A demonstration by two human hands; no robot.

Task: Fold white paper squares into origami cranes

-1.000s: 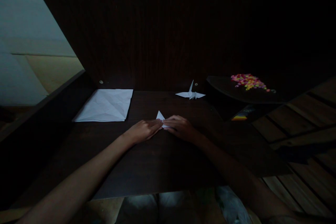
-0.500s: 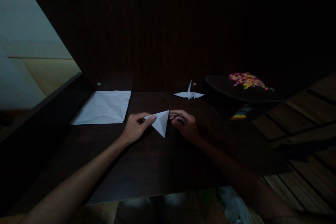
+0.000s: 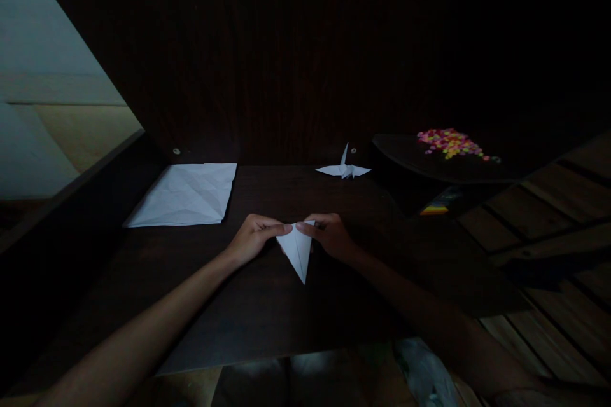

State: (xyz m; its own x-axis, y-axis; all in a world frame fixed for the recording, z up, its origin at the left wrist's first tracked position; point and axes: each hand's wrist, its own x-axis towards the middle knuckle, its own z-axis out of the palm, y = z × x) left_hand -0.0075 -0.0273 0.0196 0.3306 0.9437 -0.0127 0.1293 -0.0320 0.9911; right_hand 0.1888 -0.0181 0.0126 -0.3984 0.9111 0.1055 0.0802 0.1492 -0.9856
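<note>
Okay, on the head feed I've got both hands on one folded white paper [image 3: 296,251], front and centre over the dark desk [image 3: 229,311]. Left hand [image 3: 252,235] pinches its top left, right hand [image 3: 330,236] its top right; both thumbs lie on the face, fingers mostly hidden behind. Long point aims back at the wearer. I can't tell whether the tip touches the desk.

My read: two thumbs side by side near the top keep the layers under control and leave the centre crease visible. Paper stack [image 3: 184,196] sits back left, folded paper bird [image 3: 344,170] back centre-right, probably to keep the working spot free. Colourful bits [image 3: 449,143] are heaped on the side shelf [image 3: 394,147], well apart from the hands.

Versus half a second ago: I had only the left thumb on the paper, with the right fingers loosely curled at its right corner. Now the right hand grips too, and the paper sits nearer the wearer. Stack and bird haven't moved on the desk.
</note>
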